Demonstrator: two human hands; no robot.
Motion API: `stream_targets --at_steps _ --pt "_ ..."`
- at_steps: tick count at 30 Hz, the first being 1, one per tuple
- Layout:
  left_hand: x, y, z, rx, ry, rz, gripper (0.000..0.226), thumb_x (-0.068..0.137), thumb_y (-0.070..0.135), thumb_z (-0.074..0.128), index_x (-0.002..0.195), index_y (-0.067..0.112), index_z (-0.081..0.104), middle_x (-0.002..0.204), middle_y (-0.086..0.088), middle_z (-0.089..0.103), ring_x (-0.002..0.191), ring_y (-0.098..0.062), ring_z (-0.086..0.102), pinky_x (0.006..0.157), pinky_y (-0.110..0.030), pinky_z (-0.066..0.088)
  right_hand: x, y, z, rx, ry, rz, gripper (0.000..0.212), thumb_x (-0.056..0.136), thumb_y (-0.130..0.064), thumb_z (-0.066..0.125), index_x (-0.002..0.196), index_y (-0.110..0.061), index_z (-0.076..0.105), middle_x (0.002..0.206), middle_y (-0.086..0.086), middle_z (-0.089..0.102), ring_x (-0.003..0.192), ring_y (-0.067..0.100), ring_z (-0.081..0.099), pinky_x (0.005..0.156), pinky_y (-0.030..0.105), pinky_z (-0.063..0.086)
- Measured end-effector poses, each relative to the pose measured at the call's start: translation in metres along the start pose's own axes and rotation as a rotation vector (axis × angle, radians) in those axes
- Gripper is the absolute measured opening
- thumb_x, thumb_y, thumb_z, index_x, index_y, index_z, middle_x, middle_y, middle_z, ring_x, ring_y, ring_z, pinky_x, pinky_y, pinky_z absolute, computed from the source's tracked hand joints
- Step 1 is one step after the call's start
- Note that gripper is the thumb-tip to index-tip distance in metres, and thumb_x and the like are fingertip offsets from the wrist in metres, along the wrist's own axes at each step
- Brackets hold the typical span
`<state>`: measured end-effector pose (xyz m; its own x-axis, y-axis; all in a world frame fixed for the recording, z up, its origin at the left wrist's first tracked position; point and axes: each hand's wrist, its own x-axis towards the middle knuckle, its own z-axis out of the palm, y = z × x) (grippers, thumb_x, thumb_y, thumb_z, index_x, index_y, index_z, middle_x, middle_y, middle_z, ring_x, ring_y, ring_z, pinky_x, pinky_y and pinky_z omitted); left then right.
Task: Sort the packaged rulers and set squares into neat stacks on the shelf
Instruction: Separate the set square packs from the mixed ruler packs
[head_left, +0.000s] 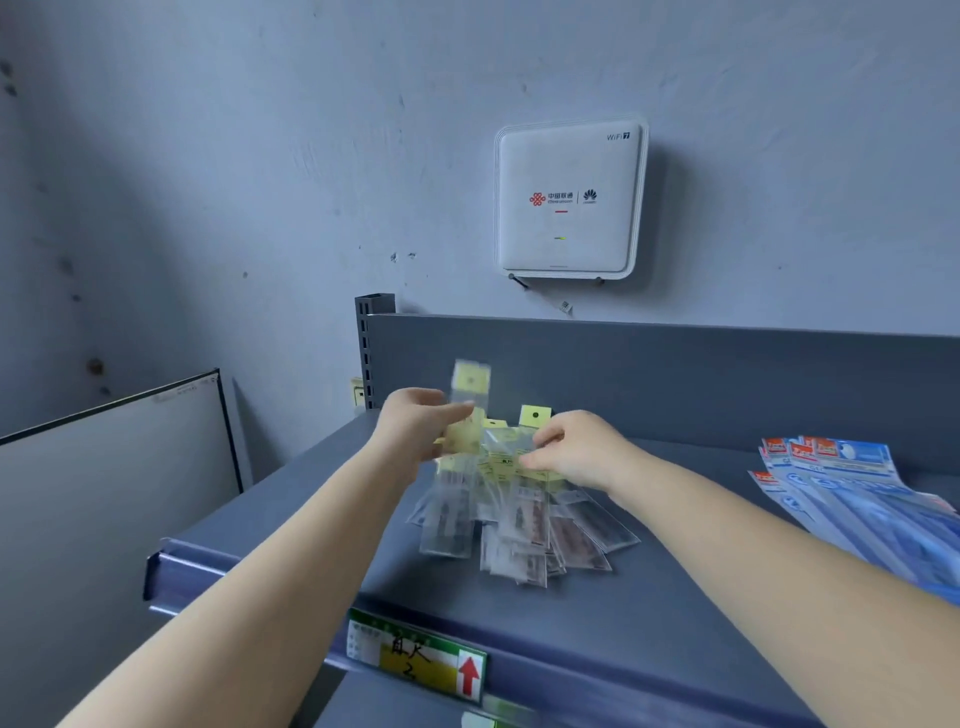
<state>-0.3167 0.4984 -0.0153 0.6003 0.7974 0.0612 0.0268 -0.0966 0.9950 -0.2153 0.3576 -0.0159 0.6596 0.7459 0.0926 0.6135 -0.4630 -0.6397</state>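
Observation:
A loose pile of clear ruler packets (524, 525) with pale yellow header cards lies fanned out on the grey shelf (649, 613). My left hand (415, 431) grips one packet (470, 384) by its upper part and holds it upright above the pile; it is blurred. My right hand (576, 449) rests on the yellow headers at the top of the pile, fingers pinching the packets there. A second spread of longer blue and red packets (852, 499) lies at the shelf's right side.
The shelf has a grey back panel (675, 374) and a slotted upright post (371, 353) at its left rear corner. A price label (415, 657) with a red arrow sits on the front edge. A white router (569, 200) hangs on the wall. A white board (114, 467) leans at the left.

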Motion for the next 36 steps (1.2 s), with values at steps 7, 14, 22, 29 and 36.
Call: stream_targets --at_steps 7,14,22,29,36 --pt "-0.006 0.010 0.017 0.375 0.014 0.217 0.029 0.086 0.017 0.063 0.114 0.009 0.059 0.099 -0.009 0.063 0.074 -0.015 0.053 0.060 -0.024 0.041 -0.010 0.020 -0.032 -0.074 0.104 -0.062 0.021 0.084 -0.018 0.062 0.104 -0.016 0.065 0.094 -0.006 0.054 0.092 0.016 0.052 0.082 0.029 0.044" --pt "-0.043 0.032 0.098 0.733 -0.084 0.428 0.016 0.085 0.024 0.059 0.100 0.021 0.062 0.096 0.005 0.063 0.075 -0.016 0.057 0.070 -0.026 0.045 -0.050 0.061 -0.082 -0.444 0.267 -0.173 0.021 0.089 -0.030 0.053 0.107 -0.023 0.060 0.111 -0.006 0.058 0.109 0.018 0.052 0.093 0.032 0.039" --pt "-0.109 0.051 0.242 1.041 -0.212 0.695 0.027 0.089 0.036 0.054 0.113 0.025 0.057 0.114 0.007 0.059 0.105 -0.020 0.056 0.086 -0.029 0.040 -0.124 0.150 -0.171 -0.707 0.398 -0.117 0.025 0.091 -0.028 0.047 0.112 -0.022 0.056 0.112 -0.003 0.056 0.108 0.021 0.049 0.086 0.034 0.033" --pt "-0.174 0.055 0.372 1.006 -0.414 0.761 0.027 0.088 0.034 0.054 0.113 0.024 0.057 0.112 0.007 0.061 0.101 -0.017 0.057 0.083 -0.028 0.044 -0.197 0.243 -0.247 -0.682 0.427 0.078 0.024 0.090 -0.030 0.050 0.112 -0.022 0.057 0.114 -0.003 0.057 0.111 0.022 0.049 0.091 0.035 0.035" --pt "-0.206 0.047 0.452 0.992 -0.539 0.660 0.031 0.087 0.036 0.055 0.115 0.024 0.057 0.114 0.007 0.059 0.097 -0.016 0.056 0.081 -0.027 0.046 -0.242 0.319 -0.301 -0.634 0.466 0.183 0.021 0.088 -0.027 0.052 0.107 -0.023 0.059 0.111 -0.004 0.060 0.107 0.021 0.053 0.081 0.030 0.035"
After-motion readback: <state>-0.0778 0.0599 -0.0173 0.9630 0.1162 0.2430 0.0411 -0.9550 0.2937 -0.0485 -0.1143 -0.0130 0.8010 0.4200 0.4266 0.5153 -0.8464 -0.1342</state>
